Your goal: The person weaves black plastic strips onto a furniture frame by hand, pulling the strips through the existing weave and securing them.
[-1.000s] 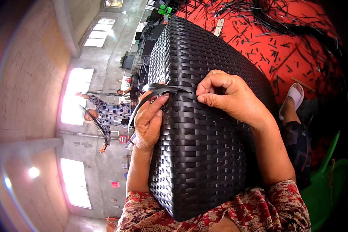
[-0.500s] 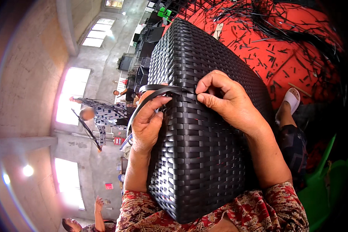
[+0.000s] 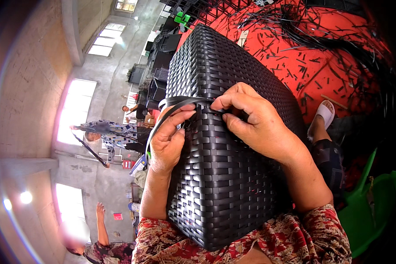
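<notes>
A tall block of glossy black plastic wickerwork (image 3: pixel 226 163) stands in front of me, one woven corner edge facing up. A flat black plastic strip (image 3: pixel 177 105) comes out of the weave near that edge and loops down past my left hand. My left hand (image 3: pixel 166 141) is curled beside the edge with the strip at its fingers; how firmly it grips is partly hidden. My right hand (image 3: pixel 262 121) bends over the edge, its index fingertip and thumb at the weave where the strip enters. The strip's end there is hidden by the fingertips.
Black offcuts and a heap of loose strips (image 3: pixel 325 39) lie on the red floor covering (image 3: pixel 290 79). A green plastic chair (image 3: pixel 369 211) is at lower right. A person's sandalled foot (image 3: pixel 324 113) is beyond my right arm. Other people (image 3: pixel 119 134) are at left.
My right fingertips have moved left along the strip, onto the weave at the corner edge. My left hand has hardly moved. A person at lower left has shifted and raised an arm.
</notes>
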The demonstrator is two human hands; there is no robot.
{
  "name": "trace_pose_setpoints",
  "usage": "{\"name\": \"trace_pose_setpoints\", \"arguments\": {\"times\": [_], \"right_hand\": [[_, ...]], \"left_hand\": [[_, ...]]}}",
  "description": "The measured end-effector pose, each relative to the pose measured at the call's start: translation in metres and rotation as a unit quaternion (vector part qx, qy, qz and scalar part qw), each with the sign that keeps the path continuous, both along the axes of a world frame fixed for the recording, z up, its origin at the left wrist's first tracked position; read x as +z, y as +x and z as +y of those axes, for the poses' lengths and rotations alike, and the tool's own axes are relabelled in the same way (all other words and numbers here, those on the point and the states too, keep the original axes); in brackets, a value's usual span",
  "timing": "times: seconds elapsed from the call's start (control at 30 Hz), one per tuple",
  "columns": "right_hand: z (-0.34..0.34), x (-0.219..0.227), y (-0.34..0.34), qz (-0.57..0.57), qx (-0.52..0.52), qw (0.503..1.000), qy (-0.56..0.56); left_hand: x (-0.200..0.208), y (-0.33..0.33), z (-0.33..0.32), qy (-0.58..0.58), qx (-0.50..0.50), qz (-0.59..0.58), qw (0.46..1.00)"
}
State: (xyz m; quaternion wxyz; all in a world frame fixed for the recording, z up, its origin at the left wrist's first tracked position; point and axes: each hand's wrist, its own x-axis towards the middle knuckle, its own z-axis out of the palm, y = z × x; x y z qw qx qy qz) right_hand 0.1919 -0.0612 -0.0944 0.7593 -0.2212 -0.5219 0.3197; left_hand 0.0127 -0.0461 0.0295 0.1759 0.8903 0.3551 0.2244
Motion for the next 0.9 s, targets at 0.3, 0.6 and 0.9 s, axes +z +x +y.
{"name": "trace_pose_setpoints", "arguments": {"times": [0.3, 0.6, 0.9], "right_hand": [[0.003, -0.005, 0.009, 0.067, 0.105, 0.985, -0.116], [0.017, -0.01, 0.008, 0.043, 0.113, 0.988, -0.095], [0.028, 0.006, 0.011, 0.066, 0.122, 0.987, -0.084]], "left_hand": [[-0.001, 0.005, 0.003, 0.009, 0.006, -0.003, 1.0], [-0.004, 0.002, 0.014, -0.127, -0.02, -0.085, 0.988], [0.01, 0.026, 0.002, -0.244, 0.052, -0.187, 0.95]]}}
